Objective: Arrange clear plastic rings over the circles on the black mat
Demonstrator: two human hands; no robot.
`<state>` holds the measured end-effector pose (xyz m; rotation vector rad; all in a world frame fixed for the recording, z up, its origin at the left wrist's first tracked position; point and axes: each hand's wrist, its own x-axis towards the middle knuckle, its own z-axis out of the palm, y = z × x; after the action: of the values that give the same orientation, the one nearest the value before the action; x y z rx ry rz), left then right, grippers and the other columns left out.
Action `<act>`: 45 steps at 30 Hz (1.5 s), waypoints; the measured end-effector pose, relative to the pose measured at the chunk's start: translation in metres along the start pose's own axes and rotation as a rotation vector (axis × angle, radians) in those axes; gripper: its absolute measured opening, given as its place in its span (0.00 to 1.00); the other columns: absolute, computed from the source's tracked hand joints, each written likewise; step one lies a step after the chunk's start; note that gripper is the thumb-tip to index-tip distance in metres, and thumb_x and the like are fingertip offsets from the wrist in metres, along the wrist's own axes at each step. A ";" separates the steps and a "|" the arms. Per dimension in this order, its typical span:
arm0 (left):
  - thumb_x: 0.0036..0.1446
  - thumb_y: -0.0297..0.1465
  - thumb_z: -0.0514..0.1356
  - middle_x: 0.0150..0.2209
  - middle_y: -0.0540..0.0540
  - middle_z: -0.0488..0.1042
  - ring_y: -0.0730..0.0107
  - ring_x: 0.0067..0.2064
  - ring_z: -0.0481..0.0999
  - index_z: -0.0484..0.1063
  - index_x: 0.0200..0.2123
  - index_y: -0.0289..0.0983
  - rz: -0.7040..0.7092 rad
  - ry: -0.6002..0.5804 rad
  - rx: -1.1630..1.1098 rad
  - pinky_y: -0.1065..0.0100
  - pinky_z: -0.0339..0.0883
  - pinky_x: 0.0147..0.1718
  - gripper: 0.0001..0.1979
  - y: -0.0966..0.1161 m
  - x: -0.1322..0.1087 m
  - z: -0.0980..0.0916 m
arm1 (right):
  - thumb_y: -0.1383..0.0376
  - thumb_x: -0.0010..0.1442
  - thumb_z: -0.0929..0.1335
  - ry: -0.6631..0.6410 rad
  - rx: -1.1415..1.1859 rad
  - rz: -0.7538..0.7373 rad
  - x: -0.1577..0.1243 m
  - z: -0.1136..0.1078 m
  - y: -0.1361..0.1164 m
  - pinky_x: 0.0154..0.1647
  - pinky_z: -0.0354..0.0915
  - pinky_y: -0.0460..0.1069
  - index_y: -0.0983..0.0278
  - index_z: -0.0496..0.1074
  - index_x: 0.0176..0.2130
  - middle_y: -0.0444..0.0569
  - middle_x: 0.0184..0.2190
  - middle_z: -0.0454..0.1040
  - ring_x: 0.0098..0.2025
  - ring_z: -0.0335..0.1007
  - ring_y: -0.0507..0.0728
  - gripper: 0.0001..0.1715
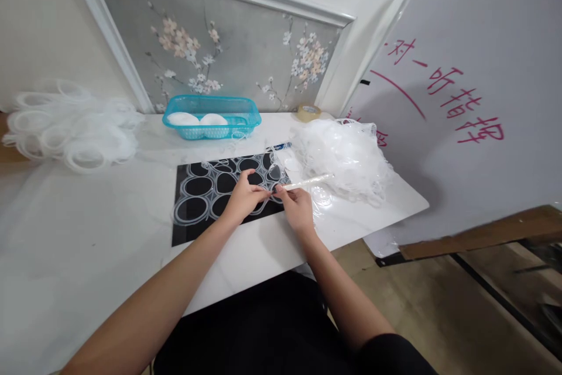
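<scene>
A black sheet (193,233) lies on the white table, with several translucent white rings (191,210) spread over it. My left hand (247,195) is above the sheet, thumb and fingers pinched on something small I cannot make out. My right hand (297,205) meets it at the sheet's right part, closed around a thin pale stick-like tool (309,182) that points right. The fingertips of both hands nearly touch. A large heap of clear white rings (342,155) sits just right of the sheet.
Behind the sheet stands a blue plastic basket (246,110) holding white round items (183,119). A tape roll (308,112) is at the back. Another ring pile (72,126) lies far left. A whiteboard (474,71) with red writing stands at the right, beyond the table edge (413,202).
</scene>
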<state>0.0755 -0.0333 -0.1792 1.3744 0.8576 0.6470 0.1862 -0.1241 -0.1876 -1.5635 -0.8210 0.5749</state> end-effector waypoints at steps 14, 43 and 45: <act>0.45 0.28 0.64 0.27 0.48 0.76 0.69 0.28 0.74 0.52 0.59 0.33 0.095 0.038 0.228 0.72 0.64 0.28 0.39 0.001 -0.003 0.002 | 0.54 0.57 0.66 0.008 -0.166 -0.059 -0.006 0.001 -0.007 0.33 0.64 0.49 0.64 0.76 0.31 0.49 0.27 0.78 0.32 0.72 0.57 0.18; 0.47 0.26 0.63 0.26 0.50 0.75 0.69 0.28 0.76 0.52 0.58 0.33 0.084 0.030 0.213 0.71 0.65 0.29 0.36 0.000 0.000 0.005 | 0.56 0.58 0.65 -0.026 -0.117 -0.073 -0.002 -0.003 -0.008 0.33 0.62 0.47 0.64 0.75 0.24 0.49 0.32 0.79 0.36 0.72 0.56 0.19; 0.49 0.28 0.62 0.25 0.51 0.74 0.69 0.25 0.74 0.55 0.57 0.34 0.080 0.013 0.346 0.71 0.65 0.27 0.32 0.007 -0.003 0.002 | 0.55 0.57 0.65 -0.002 -0.165 -0.064 0.000 -0.006 -0.007 0.32 0.61 0.47 0.65 0.75 0.24 0.49 0.32 0.79 0.35 0.71 0.56 0.20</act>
<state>0.0760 -0.0359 -0.1718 1.7235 0.9600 0.5872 0.1892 -0.1280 -0.1796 -1.6804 -0.9357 0.4715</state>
